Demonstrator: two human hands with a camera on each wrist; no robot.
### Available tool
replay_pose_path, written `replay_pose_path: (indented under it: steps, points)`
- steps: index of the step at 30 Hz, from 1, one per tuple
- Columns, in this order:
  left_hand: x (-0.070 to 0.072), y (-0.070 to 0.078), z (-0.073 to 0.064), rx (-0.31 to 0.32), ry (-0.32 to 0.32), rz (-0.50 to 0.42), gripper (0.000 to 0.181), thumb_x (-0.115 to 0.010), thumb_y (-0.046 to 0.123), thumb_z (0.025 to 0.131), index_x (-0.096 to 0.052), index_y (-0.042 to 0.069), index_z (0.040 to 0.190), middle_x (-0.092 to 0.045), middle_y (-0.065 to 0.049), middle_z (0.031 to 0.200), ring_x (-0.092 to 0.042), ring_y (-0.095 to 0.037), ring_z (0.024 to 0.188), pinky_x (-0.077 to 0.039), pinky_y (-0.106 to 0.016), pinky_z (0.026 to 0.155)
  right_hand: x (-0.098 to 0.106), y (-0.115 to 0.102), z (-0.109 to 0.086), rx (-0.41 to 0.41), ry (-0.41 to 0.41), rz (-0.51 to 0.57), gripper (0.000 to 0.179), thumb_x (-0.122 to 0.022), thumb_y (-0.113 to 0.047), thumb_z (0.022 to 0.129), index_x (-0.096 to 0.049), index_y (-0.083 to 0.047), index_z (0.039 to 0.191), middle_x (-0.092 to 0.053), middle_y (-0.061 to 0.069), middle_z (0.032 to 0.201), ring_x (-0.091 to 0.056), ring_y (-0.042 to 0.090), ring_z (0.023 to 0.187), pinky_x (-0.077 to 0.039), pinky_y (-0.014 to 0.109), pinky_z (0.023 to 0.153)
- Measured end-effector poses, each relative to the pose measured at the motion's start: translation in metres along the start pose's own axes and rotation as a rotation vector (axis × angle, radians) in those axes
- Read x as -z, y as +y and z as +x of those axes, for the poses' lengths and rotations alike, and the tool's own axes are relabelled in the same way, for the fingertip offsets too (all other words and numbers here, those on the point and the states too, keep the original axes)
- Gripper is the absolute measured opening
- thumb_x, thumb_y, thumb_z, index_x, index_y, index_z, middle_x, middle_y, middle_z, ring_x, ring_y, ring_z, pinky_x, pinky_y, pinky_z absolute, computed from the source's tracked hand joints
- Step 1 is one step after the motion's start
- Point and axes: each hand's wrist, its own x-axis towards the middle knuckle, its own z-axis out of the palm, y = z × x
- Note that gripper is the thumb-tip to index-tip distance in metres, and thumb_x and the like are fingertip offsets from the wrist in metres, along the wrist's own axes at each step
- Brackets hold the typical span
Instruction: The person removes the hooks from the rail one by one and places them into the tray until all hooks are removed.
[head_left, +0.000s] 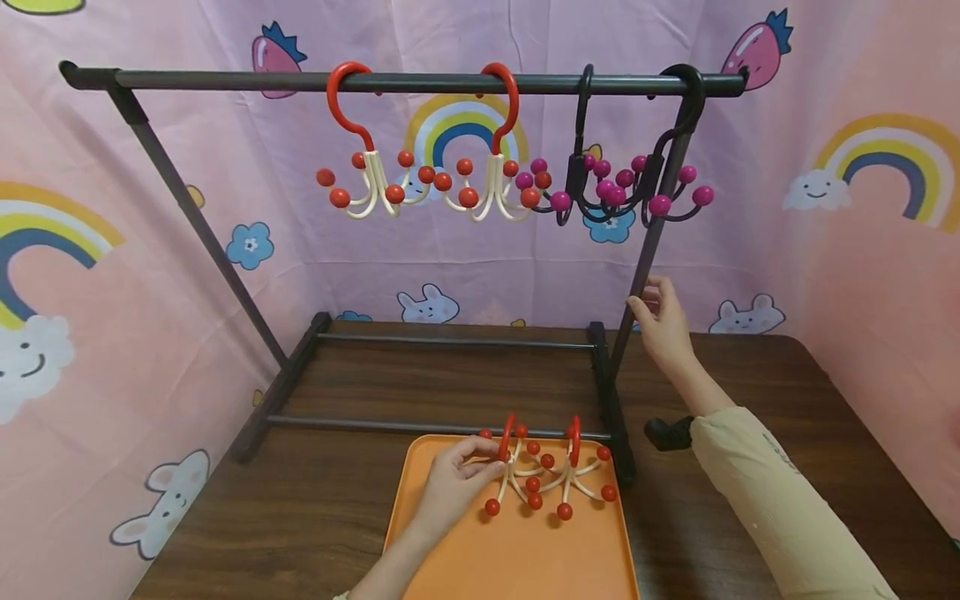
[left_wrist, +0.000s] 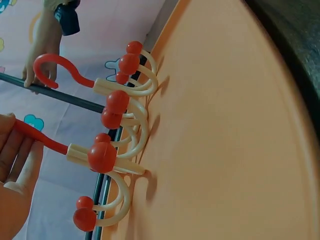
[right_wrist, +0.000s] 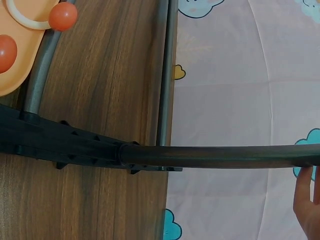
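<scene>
On an orange tray (head_left: 517,550) stand two claw-shaped hangers, each with a red hook, cream curved arms and red ball tips. My left hand (head_left: 459,483) pinches the red hook of the left hanger (head_left: 512,473) between thumb and fingers; its arms rest on the tray in the left wrist view. Just right of it is the other hanger (head_left: 572,475), hook up. My right hand (head_left: 663,321) holds the right slanted post (head_left: 651,250) of a dark rack, thumb on the near side. Only fingertips (right_wrist: 303,187) of that hand show in the right wrist view.
From the rack's top bar (head_left: 427,82) hang two red-and-cream hangers (head_left: 372,179) and, further right, two black hangers (head_left: 652,171) with magenta balls. The rack's base bar (head_left: 360,423) runs behind the tray. Patterned cloth (head_left: 465,275) surrounds the wooden table (head_left: 300,517).
</scene>
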Motion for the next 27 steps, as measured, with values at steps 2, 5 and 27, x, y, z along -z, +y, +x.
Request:
replay_pose_path:
  steps: [2,5,27]
  points:
    - [0.000,0.000,-0.001,0.002,-0.007,-0.001,0.019,-0.065,0.004,0.082,-0.062,0.001,0.100,-0.059,-0.016,0.102,-0.062,-0.038,0.091,-0.054,-0.032,0.076,0.000,0.000,-0.001,-0.003,-0.001,-0.001,0.033,-0.048,-0.018,0.094,-0.039,-0.002,0.121,-0.055,0.022,0.116,-0.054,0.031,0.107,-0.040,0.012,0.074]
    - [0.003,0.001,-0.001,-0.017,-0.038,0.023,0.021,-0.064,0.011,0.084,-0.062,0.002,0.103,-0.060,-0.016,0.103,-0.063,-0.035,0.091,-0.054,-0.031,0.077,0.000,0.000,-0.002,0.000,-0.004,0.006,0.034,-0.048,-0.018,0.094,-0.039,-0.001,0.122,-0.054,0.022,0.116,-0.053,0.031,0.107,-0.040,0.012,0.074]
    - [0.082,0.143,0.044,-0.368,0.188,0.512,0.018,-0.058,0.020,0.089,-0.065,0.008,0.101,-0.067,-0.006,0.098,-0.062,-0.009,0.090,-0.049,-0.020,0.078,0.001,-0.008,-0.004,-0.018,-0.020,0.012,0.035,-0.048,-0.015,0.095,-0.038,0.000,0.124,-0.052,0.024,0.119,-0.052,0.034,0.109,-0.042,0.022,0.078]
